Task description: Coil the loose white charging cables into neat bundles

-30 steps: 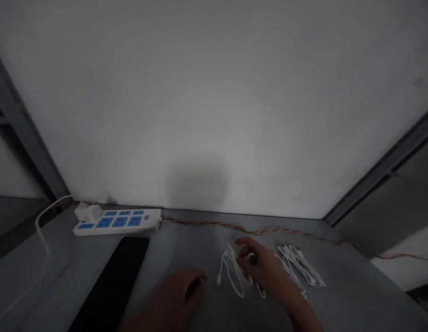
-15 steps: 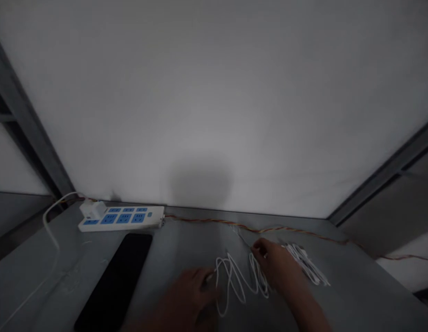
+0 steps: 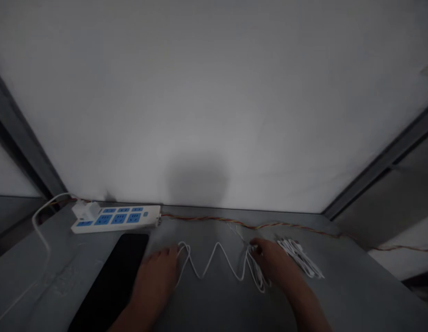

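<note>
From where I stand, the white cable (image 3: pixel 218 243) lies in a loose zigzag across the lower middle of the frame, between the person's two hands on the grey tabletop (image 3: pixel 214 304). The left hand (image 3: pixel 159 269), lower left of centre, has its fingers close together and knuckles up, with loops running to its fingertips; whether they are clamped on the cable I cannot tell. The right hand (image 3: pixel 271 258), lower right of centre, has thumb and forefinger curled inward at the top of the gathered coils, but the light is too poor to show whether they pinch it.

I'd judge the cable light and limp, with a thin, smooth jacket that could slip through lazy fingers. It seems to remember its folds (look at those sharp bends), so it would likely spring back a little when let go. The coils look best gathered flat, a few strands at once; near an end, the plug body would be the safer hold, since tugging on thin cord strains the joint.

A second white bundle (image 3: pixel 300 259) rests just right of the right hand, and a black slab (image 3: pixel 112 281) lies beside the left one, in the lower left.
</note>
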`<state>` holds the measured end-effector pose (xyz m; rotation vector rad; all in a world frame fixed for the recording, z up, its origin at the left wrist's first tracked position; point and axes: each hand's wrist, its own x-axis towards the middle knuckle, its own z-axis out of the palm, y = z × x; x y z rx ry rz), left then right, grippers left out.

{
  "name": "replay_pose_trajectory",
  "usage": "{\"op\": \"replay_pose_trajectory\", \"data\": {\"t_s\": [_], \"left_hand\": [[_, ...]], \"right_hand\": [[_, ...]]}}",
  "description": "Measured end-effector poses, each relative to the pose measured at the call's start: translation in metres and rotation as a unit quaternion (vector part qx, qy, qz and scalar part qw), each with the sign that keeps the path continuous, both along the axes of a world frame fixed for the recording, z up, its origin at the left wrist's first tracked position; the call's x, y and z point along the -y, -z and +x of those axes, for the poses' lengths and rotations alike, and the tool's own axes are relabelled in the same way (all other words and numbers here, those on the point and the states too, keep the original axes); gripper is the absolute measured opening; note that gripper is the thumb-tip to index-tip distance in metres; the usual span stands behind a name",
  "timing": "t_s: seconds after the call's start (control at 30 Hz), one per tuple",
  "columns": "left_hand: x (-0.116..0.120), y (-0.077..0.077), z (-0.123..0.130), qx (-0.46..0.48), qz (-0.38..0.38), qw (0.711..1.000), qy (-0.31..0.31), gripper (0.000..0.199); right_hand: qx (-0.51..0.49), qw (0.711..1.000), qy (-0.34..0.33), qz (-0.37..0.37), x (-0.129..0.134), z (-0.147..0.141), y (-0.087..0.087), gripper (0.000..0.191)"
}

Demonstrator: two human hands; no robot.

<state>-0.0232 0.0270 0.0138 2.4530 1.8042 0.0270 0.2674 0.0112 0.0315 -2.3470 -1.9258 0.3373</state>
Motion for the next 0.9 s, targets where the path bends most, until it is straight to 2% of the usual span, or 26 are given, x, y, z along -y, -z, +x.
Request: {"op": "replay_pose_trajectory", "data": {"t_s": [0.13,0.3,0.37,0.5,0.6,0.67,0.77,0.83,0.9], "left_hand": [[-0.003,0.006,-0.005,-0.011,-0.004,1.000,-0.018,0.044],[-0.002,0.008,0.001,-0.002,-0.028,0.999,0.016,0.048],[0.000,0.007,0.004,0.003,-0.034,0.999,0.021,0.048],[0.002,0.013,0.004,0.046,0.020,0.998,0.048,0.045],[0.006,0.020,0.006,0.101,0.084,0.985,0.114,0.043],[0.012,0.023,0.011,0.121,0.097,0.965,0.210,0.049],[0.024,0.029,0.026,0.125,0.052,0.913,0.385,0.060],[0.031,0.034,0.035,0.116,0.033,0.897,0.426,0.051],[0.035,0.036,0.040,0.117,0.039,0.907,0.402,0.041]], "right_hand": [[-0.005,1.000,-0.013,-0.014,-0.001,0.001,0.004,0.037],[-0.005,1.000,-0.011,-0.011,-0.004,0.003,0.004,0.024],[-0.011,1.000,-0.010,0.000,-0.004,0.005,0.003,0.025],[-0.045,0.999,-0.028,0.006,-0.003,0.006,0.004,0.027],[-0.085,0.994,-0.066,0.012,-0.003,0.000,0.006,0.024],[-0.118,0.988,-0.093,0.019,-0.003,-0.008,0.007,0.024],[-0.169,0.978,-0.119,0.025,-0.003,-0.019,0.007,0.025],[-0.193,0.972,-0.127,0.028,-0.002,-0.024,0.006,0.025],[-0.203,0.970,-0.131,0.036,0.002,-0.025,0.004,0.023]]}}
